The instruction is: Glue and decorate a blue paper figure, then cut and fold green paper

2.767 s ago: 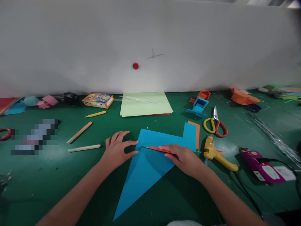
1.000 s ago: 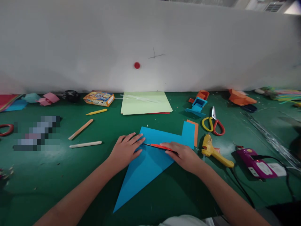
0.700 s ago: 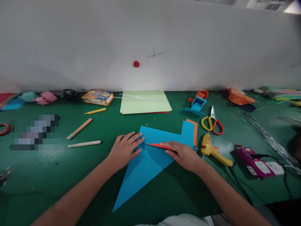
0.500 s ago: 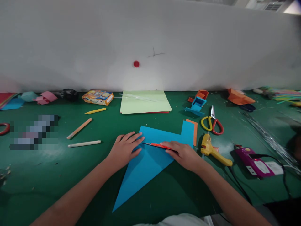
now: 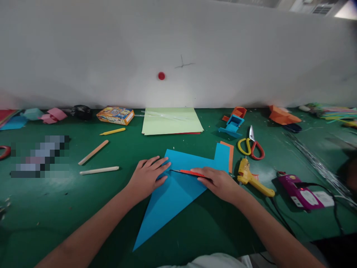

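Note:
A sheet of blue paper (image 5: 173,197) cut to angled edges lies on the green table, its long point toward me. My left hand (image 5: 149,176) rests flat on its left side with fingers spread. In my right hand (image 5: 220,183) is a slim tool with a ridged red body (image 5: 192,173) and a thin dark tip; its exact kind is unclear. The tip touches or nearly touches the blue paper beside my left fingertips. Orange paper (image 5: 231,158) shows beneath the blue sheet's right edge.
At right are scissors (image 5: 252,143), a yellow glue gun (image 5: 252,178) and a purple power box (image 5: 299,191) with cords. Pale green sheets (image 5: 173,124) and a colourful box (image 5: 115,115) stand by the wall. Sticks (image 5: 99,170) and a yellow pen (image 5: 113,131) lie left.
The view has shifted very slightly. Both hands, the red tool and the blue paper stay almost where they were.

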Motion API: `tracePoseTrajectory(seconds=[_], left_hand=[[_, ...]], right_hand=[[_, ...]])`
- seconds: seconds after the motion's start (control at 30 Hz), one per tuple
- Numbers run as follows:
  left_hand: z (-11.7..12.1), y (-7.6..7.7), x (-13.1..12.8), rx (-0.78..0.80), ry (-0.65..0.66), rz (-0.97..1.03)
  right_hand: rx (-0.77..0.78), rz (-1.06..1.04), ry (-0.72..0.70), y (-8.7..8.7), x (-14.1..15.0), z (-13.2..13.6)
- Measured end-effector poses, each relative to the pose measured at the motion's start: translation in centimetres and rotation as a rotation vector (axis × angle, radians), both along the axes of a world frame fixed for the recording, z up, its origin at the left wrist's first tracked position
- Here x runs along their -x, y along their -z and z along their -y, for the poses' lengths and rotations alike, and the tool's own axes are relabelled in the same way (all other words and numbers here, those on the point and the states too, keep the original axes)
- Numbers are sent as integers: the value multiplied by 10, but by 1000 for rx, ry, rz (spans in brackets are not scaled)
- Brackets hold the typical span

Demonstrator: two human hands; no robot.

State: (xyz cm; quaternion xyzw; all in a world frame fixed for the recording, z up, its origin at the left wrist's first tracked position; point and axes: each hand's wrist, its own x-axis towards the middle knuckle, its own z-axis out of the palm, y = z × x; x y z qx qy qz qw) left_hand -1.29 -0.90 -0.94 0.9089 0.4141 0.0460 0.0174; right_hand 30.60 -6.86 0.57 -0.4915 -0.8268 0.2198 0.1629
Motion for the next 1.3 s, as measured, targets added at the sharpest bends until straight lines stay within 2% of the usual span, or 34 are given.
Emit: tracePoseTrajectory(seconds=[1.3], left_hand=[[-1,-7,0,65,-22,-10]], right_hand=[[32,-58,62,2,-15,10]])
